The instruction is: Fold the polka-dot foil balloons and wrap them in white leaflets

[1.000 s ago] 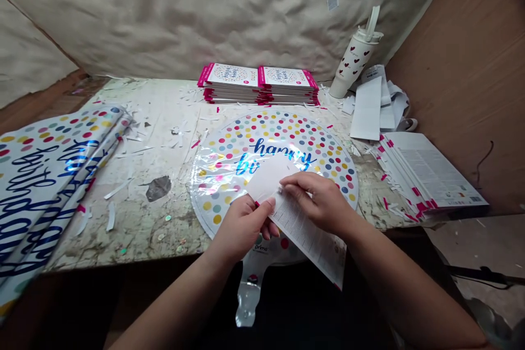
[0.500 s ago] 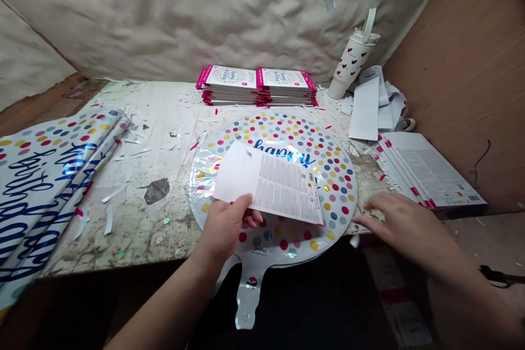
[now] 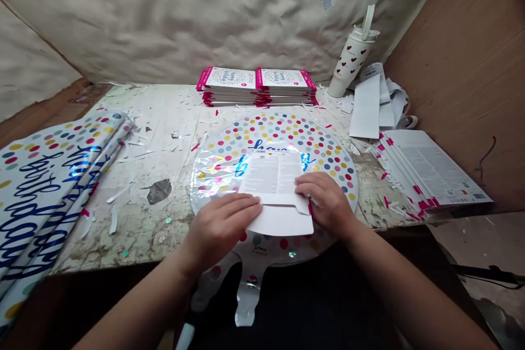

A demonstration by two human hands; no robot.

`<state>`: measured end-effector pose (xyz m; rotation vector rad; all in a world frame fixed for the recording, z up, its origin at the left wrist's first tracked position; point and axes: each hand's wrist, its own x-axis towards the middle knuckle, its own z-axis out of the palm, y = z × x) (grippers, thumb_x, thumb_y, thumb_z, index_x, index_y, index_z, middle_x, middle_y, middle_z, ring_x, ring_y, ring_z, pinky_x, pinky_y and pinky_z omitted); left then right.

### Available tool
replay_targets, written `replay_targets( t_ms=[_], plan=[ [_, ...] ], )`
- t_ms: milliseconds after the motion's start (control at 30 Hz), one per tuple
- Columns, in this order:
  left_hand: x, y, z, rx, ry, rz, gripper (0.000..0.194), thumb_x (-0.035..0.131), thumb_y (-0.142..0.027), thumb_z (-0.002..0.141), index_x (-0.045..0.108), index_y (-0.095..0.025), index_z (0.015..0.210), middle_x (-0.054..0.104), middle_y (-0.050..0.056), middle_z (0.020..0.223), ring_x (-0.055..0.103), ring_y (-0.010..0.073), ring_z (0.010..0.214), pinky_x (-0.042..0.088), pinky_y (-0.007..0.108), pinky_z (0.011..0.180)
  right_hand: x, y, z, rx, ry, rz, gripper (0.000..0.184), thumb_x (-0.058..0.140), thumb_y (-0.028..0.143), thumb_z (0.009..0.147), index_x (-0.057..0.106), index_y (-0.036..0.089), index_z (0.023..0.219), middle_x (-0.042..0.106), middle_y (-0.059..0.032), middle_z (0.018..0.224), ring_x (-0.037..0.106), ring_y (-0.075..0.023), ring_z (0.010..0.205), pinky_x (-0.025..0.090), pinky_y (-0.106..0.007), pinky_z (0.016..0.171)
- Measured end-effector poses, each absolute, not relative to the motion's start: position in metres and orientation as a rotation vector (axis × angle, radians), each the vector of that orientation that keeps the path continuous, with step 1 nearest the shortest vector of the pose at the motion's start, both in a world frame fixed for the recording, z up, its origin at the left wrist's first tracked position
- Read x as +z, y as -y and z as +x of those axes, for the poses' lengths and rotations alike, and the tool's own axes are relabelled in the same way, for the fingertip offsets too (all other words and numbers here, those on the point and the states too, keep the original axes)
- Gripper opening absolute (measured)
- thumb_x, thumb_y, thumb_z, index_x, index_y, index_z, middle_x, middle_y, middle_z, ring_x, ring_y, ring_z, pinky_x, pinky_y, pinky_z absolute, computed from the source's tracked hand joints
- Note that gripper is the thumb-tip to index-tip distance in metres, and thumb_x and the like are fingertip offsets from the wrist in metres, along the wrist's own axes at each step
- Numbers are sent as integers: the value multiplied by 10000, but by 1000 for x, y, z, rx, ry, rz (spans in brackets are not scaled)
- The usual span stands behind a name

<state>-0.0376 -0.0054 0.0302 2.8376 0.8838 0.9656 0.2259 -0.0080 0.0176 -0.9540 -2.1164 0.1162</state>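
A white card envelope [image 3: 270, 178] with small grey print and a flap at its near end lies over a round foil balloon [image 3: 334, 164] with coloured dots and blue lettering. My left hand [image 3: 223, 224] grips the envelope's left edge, fingers together on top and thumb hidden. On the opposite edge, my right hand [image 3: 328, 202] is closed with its fingertips on the card. The balloon is flat, and its clear tail [image 3: 247, 298] hangs over the table's front edge. Part of the blue lettering is covered by the envelope.
Two stacks of pink-edged packets [image 3: 258, 87] stand at the back. Right of them are a heart-patterned tumbler [image 3: 351, 60], white paper pieces [image 3: 367, 106] and a pile of printed envelopes [image 3: 435, 169]. Folded balloons [image 3: 49, 197] lie left. Paper scraps litter the worn table [image 3: 164, 136].
The envelope has turned so its flap end faces me and now sits between both hands. My right hand has come in from the right to its edge.
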Motion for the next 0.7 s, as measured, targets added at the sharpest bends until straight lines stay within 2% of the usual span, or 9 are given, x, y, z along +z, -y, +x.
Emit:
replay_targets(
  t_ms=[100,200,300,400,467,500,567,633,700],
  plan=[
    [10,15,-26,772,-847,3035,261,482,-108,842,593,-107,1078,661,132,1041,609,252,975,518,384,833,0,27,220,-117,2374,-888,258,465,74,834,576,111,1064,619,-158,1086,552,-262,1043,448,-453,891],
    [-7,25,-18,599,-845,3064,235,491,-150,847,611,-95,1042,630,161,1100,567,287,1054,491,416,870,-11,46,217,-171,2488,-815,209,465,100,856,591,108,1023,657,-126,987,582,-240,981,485,-385,838],
    [-11,27,-16,568,-871,2968,194,498,-186,855,623,-145,997,623,128,1123,546,280,1079,465,430,890,-11,49,217,64,2465,-960,161,471,139,863,602,130,957,648,-107,953,585,-214,912,492,-351,787],
    [-6,21,-10,652,-1002,2757,172,472,-218,875,615,-150,940,671,87,964,599,217,928,486,362,820,-4,36,214,431,2370,-1228,145,465,202,879,589,164,814,621,-54,807,574,-166,768,494,-302,691],
    [-5,14,-3,661,-1129,2640,193,458,-214,879,596,-149,999,668,65,867,601,187,815,495,323,742,-2,23,212,549,2279,-1392,127,491,249,872,573,174,811,603,-35,767,567,-150,712,496,-278,637],
    [-5,11,0,646,-1171,2622,211,459,-200,875,590,-153,1034,660,62,857,592,184,791,493,317,719,-2,18,211,535,2251,-1451,112,519,272,857,577,176,846,608,-40,797,573,-157,734,502,-287,650],
    [-7,6,3,600,-1171,2683,240,469,-171,861,602,-168,1062,640,89,961,574,202,851,484,336,753,-5,10,211,389,2278,-1465,155,550,283,837,598,179,941,620,-86,967,581,-202,895,500,-355,774],
    [-10,4,0,556,-1068,2826,261,467,-140,850,631,-171,1051,590,129,1128,540,239,962,459,386,835,-8,9,214,242,2426,-1327,217,519,260,857,613,190,1040,572,-116,1174,512,-247,1108,428,-425,929],
    [-8,6,-10,497,-1015,2919,289,457,-123,844,638,-169,1064,536,148,1233,503,281,1037,421,456,887,-9,14,217,189,2612,-1169,298,484,227,874,580,187,1154,508,-119,1293,438,-258,1215,397,-422,981]
  ],
)
